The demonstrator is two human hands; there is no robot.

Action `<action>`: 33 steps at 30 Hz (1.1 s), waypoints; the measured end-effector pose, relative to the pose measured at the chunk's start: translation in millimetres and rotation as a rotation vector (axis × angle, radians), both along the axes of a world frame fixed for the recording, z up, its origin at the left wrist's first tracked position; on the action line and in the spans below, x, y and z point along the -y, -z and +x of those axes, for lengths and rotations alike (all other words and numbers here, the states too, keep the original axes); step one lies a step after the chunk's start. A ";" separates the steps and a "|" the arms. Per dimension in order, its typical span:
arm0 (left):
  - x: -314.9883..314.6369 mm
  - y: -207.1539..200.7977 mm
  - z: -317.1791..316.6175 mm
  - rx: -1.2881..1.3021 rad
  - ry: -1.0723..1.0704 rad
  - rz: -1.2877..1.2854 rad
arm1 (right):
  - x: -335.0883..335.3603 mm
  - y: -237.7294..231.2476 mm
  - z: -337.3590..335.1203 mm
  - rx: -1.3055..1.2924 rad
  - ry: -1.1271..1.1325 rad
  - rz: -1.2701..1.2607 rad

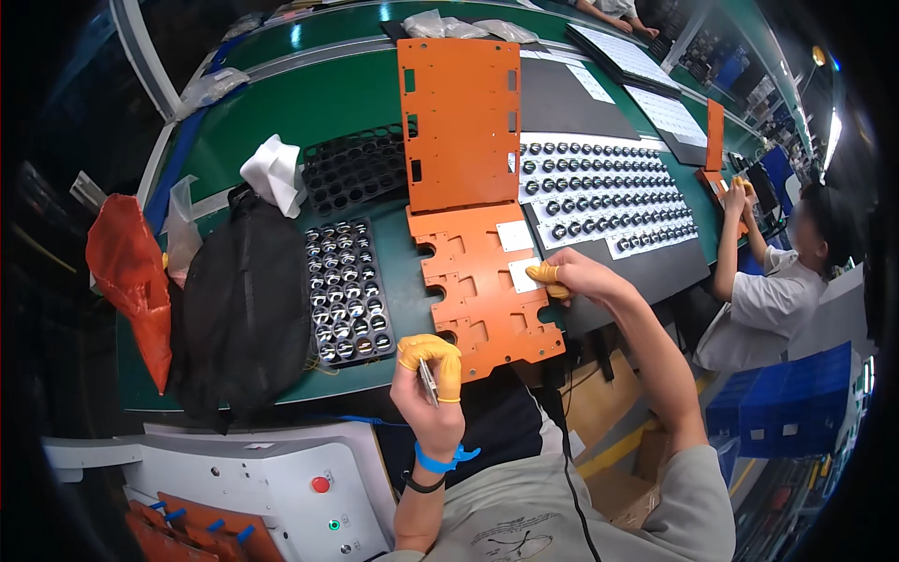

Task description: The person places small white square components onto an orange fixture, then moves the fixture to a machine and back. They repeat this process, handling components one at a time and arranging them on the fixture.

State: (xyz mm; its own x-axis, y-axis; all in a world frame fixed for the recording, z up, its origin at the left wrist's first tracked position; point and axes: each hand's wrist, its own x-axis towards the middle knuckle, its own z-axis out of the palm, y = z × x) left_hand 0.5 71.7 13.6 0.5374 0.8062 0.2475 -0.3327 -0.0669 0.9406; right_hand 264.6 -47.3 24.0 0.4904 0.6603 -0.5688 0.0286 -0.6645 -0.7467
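Yellow finger cots cover the fingertips of both hands. My left hand (431,379) is closed around slim metal tweezers (428,382), just off the near left corner of an orange fixture (449,281). That fixture lies unfolded, its flat lid (459,122) raised at the far side and its base cut with notches and recesses. My right hand (571,276) reaches in from the right, fingers pinched at the edge of a white square plate (524,275) on the base. A second white plate (513,236) lies just beyond it. My left wrist wears a blue strap (445,461).
Left of the fixture stands a tray of shiny round parts (348,290), with a black tray (356,169) behind it. White sheets (599,192) with rows of dark round parts lie right. A black bag (245,300) sits left. A co-worker (777,290) works at the right.
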 end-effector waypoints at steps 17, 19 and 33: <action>-4.0 15.4 -60.3 0.603 0.166 -0.900 | -49.8 -21.9 -112.7 1.114 -0.085 0.326; -7.6 17.7 -65.9 0.541 0.201 -0.837 | -72.7 -23.2 -128.9 1.018 -0.182 0.461; -4.8 19.7 -86.3 0.401 0.248 -0.725 | -166.3 -7.1 -161.2 1.050 -0.409 0.390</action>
State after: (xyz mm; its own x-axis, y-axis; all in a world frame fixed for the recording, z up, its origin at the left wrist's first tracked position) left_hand -85.8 76.5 -6.0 0.7007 0.7096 -0.0739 -0.5743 0.6224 0.5317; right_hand 103.4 119.0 31.1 0.3086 0.9154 0.2586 0.9032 -0.1967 -0.3814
